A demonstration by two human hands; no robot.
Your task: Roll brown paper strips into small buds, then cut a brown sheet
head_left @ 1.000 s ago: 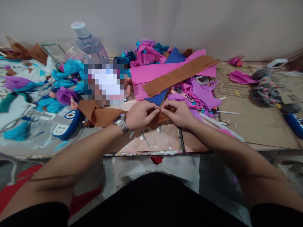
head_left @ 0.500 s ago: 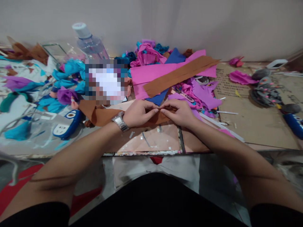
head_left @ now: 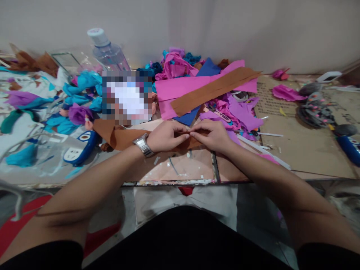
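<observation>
My left hand (head_left: pixel 168 135), with a metal watch on its wrist, is closed with thumb and fingers pinching the upper edge of a brown crepe paper strip (head_left: pixel 128 137). My right hand (head_left: pixel 214 135) pinches the same edge, its fingertips meeting those of the left. The strip runs leftward under my left wrist to a curled end, and part of it is hidden behind my hands. Just beyond my hands lie pink crepe paper sheets (head_left: pixel 184 83), with another brown paper strip (head_left: pixel 215 90) across them and a blue paper piece (head_left: pixel 189 117) underneath.
A capped bottle (head_left: pixel 109 54) stands at the back left behind a blurred patch. Blue paper petals (head_left: pixel 84 79) and a blue power socket (head_left: pixel 81 148) lie left. Right are purple paper scraps (head_left: pixel 243 112), a white stick (head_left: pixel 261 150), cardboard (head_left: pixel 303 150) and a dark pincushion-like thing (head_left: pixel 316 110).
Both hands have shifted very slightly, with the fingertips still pinching the brown paper's edge a little lower. Everything else lies as before.
</observation>
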